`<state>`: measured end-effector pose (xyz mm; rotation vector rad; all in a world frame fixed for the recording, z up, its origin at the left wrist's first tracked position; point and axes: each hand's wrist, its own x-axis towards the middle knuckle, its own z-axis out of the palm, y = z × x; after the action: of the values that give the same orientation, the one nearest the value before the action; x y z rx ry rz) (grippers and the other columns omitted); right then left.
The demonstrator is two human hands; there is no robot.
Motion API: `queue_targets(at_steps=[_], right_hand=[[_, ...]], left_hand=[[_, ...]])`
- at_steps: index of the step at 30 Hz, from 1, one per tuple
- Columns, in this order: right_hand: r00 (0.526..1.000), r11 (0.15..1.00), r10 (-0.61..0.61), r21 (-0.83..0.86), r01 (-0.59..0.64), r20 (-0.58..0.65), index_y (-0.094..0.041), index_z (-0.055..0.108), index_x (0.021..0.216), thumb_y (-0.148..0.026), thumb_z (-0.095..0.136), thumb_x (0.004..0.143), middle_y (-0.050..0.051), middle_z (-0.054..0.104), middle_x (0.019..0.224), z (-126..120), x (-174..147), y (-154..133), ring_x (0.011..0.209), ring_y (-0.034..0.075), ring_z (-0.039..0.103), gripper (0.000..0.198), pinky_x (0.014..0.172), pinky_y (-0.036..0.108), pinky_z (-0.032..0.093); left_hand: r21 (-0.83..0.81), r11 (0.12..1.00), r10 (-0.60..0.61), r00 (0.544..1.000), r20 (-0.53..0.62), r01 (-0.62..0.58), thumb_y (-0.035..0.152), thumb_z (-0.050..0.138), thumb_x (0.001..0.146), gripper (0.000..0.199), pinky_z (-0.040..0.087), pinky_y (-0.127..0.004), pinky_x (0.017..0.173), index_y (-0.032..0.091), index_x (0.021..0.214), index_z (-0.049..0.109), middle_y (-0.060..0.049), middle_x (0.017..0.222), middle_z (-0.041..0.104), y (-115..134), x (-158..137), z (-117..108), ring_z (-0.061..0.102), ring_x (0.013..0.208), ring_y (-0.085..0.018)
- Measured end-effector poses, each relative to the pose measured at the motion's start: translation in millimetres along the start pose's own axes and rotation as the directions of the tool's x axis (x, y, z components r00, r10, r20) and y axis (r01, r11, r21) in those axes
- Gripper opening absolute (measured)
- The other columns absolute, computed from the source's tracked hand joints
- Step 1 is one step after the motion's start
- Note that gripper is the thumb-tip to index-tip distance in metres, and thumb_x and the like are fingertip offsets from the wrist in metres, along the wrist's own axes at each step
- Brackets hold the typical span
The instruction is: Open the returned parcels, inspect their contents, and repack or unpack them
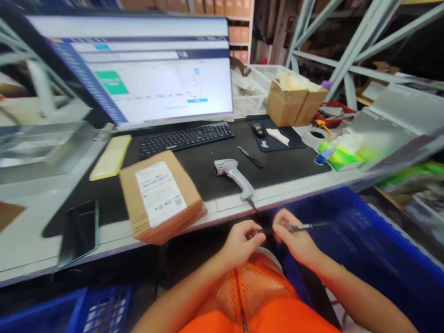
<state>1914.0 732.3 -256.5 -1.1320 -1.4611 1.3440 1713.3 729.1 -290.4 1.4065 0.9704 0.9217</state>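
Note:
Just in front of the desk edge, my two hands hold a thin dark pen (301, 227) between them. My right hand (294, 236) is closed around its middle, with the pointed end sticking out to the right. My left hand (242, 240) pinches the other end, which is mostly hidden by the fingers. A grey barcode scanner (239, 178) lies on the black desk mat just beyond my hands, its cable running down over the edge. To the left sits a brown cardboard box (183, 203) with a white shipping label (161, 192).
A phone (81, 231) lies near the front edge at left, beside yellow sticky pads (111, 157). Behind are a keyboard (189, 138), a lit monitor (149, 78), a mouse (259, 130) and a dark utility knife (250, 157). A blue crate (360, 231) stands below at right.

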Motion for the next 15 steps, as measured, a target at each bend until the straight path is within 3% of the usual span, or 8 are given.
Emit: queue_targets(at_steps=[3,7,9,11,15], right_hand=[[1.000,0.997,-0.006,-0.079,0.004,-0.022,-0.024,0.054,0.071,-0.049,0.073,0.083,-0.003,0.052,0.057,1.0,-1.5,5.8,0.051,0.015,0.047,0.034,0.050,0.028,0.036],[0.987,0.998,0.046,-0.038,-0.041,0.154,-0.025,0.062,0.074,-0.061,0.077,0.075,0.002,0.060,0.061,-4.3,-1.0,18.2,0.053,0.020,0.054,0.038,0.048,0.032,0.039],[0.973,0.998,0.054,0.005,-0.056,0.226,-0.025,0.069,0.086,-0.070,0.064,0.081,0.007,0.069,0.075,-6.8,1.3,22.3,0.067,0.026,0.063,0.046,0.062,0.039,0.048],[0.961,0.998,0.064,-0.039,-0.055,0.267,-0.023,0.071,0.092,-0.071,0.047,0.091,0.009,0.072,0.083,-7.9,5.8,27.0,0.079,0.028,0.066,0.054,0.076,0.043,0.050],[0.947,0.941,0.130,-0.336,-0.026,0.292,-0.020,0.055,0.056,-0.069,0.032,0.099,0.004,0.056,0.057,-3.0,21.3,45.8,0.062,0.019,0.054,0.069,0.068,0.034,0.047]], left_hand=[[0.012,0.999,-0.041,0.996,-0.073,0.042,0.052,0.069,0.084,0.039,0.039,-0.026,0.063,0.013,0.083,0.071,-0.003,0.072,0.061,-1.6,-6.1,3.6,0.051,0.067,-0.014],[-0.070,0.989,-0.140,0.984,-0.110,0.133,0.058,0.072,0.080,0.046,0.037,-0.025,0.058,0.012,0.087,0.071,-0.002,0.073,0.059,-4.9,-16.1,0.1,0.048,0.064,-0.013],[-0.051,0.986,-0.162,0.977,-0.137,0.156,0.055,0.071,0.081,0.043,0.035,-0.025,0.057,0.013,0.086,0.071,0.000,0.072,0.057,-3.4,-22.5,-5.3,0.045,0.063,-0.012],[-0.008,0.986,-0.169,0.973,-0.159,0.169,0.051,0.069,0.083,0.038,0.034,-0.025,0.058,0.013,0.084,0.069,0.001,0.070,0.054,-1.8,-29.8,-11.3,0.044,0.063,-0.012],[0.027,0.990,-0.132,0.971,-0.199,0.140,0.052,0.065,0.087,0.036,0.036,-0.026,0.062,0.016,0.080,0.065,0.001,0.070,0.054,-13.7,-40.8,-19.7,0.048,0.067,-0.014]])
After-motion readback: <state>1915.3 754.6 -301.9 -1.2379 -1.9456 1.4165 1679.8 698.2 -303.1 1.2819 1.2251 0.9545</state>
